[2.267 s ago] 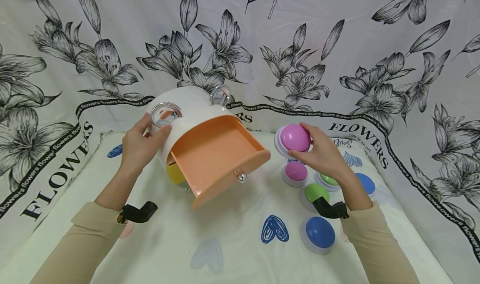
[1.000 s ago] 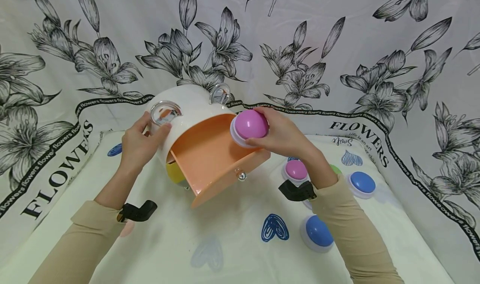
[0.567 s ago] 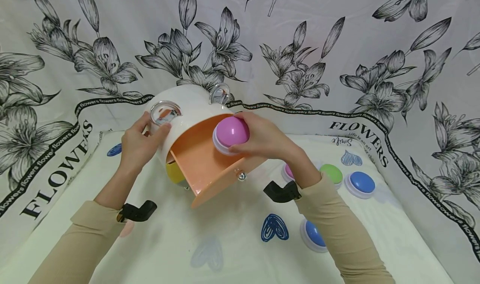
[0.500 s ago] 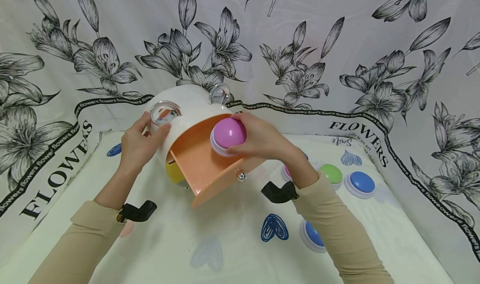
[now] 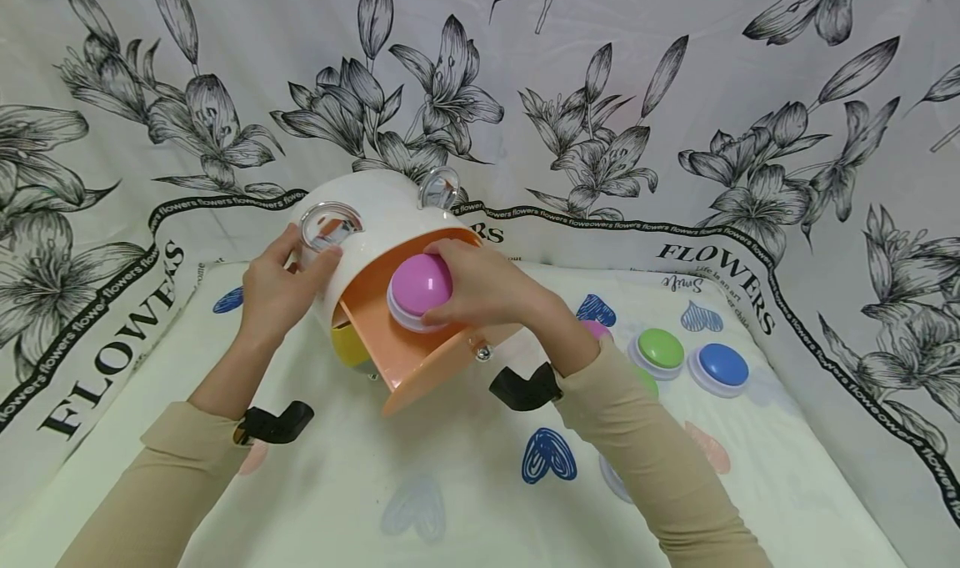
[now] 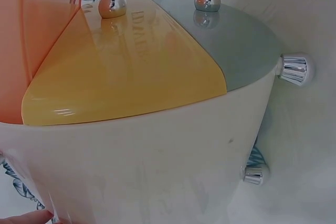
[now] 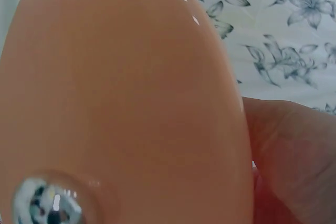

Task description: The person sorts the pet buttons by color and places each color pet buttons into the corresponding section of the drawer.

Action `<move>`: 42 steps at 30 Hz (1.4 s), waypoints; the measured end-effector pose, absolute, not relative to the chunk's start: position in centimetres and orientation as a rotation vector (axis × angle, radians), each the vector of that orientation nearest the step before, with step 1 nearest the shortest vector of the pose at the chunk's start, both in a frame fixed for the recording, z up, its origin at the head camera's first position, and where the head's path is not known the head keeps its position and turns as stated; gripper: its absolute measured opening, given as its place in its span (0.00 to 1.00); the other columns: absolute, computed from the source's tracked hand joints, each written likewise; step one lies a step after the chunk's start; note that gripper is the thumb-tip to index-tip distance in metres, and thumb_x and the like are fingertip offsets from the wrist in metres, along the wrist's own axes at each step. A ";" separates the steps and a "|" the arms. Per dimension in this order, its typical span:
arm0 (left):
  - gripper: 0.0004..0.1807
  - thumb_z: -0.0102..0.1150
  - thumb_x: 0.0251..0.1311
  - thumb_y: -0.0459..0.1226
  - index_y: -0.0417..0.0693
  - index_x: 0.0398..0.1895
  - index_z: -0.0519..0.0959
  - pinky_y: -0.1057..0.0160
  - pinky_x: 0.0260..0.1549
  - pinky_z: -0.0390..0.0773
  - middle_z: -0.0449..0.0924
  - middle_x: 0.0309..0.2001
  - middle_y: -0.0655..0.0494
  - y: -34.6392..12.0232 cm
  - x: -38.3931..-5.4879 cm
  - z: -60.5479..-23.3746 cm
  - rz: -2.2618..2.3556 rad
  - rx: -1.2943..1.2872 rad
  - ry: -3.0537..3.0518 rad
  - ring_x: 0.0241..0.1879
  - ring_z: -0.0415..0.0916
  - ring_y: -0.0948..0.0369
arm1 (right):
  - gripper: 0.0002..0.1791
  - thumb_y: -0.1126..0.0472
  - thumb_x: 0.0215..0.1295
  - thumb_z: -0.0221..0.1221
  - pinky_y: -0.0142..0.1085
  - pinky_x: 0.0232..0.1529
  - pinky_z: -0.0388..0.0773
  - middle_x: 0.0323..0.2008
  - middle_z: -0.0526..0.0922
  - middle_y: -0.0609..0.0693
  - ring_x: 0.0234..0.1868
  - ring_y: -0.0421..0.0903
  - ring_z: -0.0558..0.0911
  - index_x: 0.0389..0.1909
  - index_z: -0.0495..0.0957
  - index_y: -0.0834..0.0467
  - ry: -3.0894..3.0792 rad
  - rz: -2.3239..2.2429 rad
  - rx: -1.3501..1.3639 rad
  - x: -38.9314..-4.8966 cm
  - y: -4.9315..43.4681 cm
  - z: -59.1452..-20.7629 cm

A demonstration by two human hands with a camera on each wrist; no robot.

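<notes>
A rounded white drawer box (image 5: 375,197) leans on the bed, its orange drawer (image 5: 390,334) pulled out at the top. My left hand (image 5: 281,293) grips the box's left side, thumb by a clear round ear (image 5: 330,228). My right hand (image 5: 487,289) holds a pink domed push button (image 5: 422,284) with a pale base, inside the drawer's walls. In the right wrist view the drawer front (image 7: 136,87) hides most of the hand and button. The left wrist view shows a yellow drawer front (image 6: 126,72) and a grey drawer front (image 6: 220,40), both with silver knobs.
To the right lie a green button (image 5: 660,349), a blue button (image 5: 722,366) and others partly hidden under the right arm. The sheet (image 5: 337,485) bears printed hearts. Behind stands a floral cloth (image 5: 600,92). A second clear ear (image 5: 440,188) sticks up from the box.
My right hand has carried the pink button leftward from beside the other buttons, over the drawer front and down into the orange drawer. My left hand and the box have stayed put.
</notes>
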State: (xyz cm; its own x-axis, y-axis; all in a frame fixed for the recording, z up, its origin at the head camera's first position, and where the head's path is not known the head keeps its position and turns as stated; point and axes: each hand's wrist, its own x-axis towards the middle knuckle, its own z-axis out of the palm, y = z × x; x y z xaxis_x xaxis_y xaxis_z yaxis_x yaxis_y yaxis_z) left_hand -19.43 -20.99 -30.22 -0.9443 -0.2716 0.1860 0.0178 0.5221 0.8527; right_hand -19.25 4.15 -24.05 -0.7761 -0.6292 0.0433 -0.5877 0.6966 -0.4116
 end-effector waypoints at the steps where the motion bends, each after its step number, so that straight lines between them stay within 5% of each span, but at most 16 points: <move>1: 0.42 0.52 0.54 0.61 0.52 0.69 0.58 0.49 0.57 0.67 0.48 0.72 0.57 -21.0 -19.5 -30.2 -1.382 0.213 -2.472 0.69 0.50 0.53 | 0.41 0.49 0.48 0.67 0.31 0.49 0.76 0.52 0.75 0.48 0.49 0.42 0.75 0.61 0.63 0.59 2.791 -0.609 -1.014 -19.3 4.0 -24.1; 42: 0.41 0.53 0.55 0.59 0.51 0.69 0.58 0.49 0.56 0.68 0.49 0.71 0.57 -21.1 -19.4 -30.2 -1.377 0.187 -2.471 0.69 0.50 0.54 | 0.38 0.49 0.54 0.64 0.32 0.55 0.73 0.54 0.71 0.48 0.54 0.43 0.72 0.62 0.59 0.58 2.617 -0.305 -1.033 -19.2 0.4 -24.3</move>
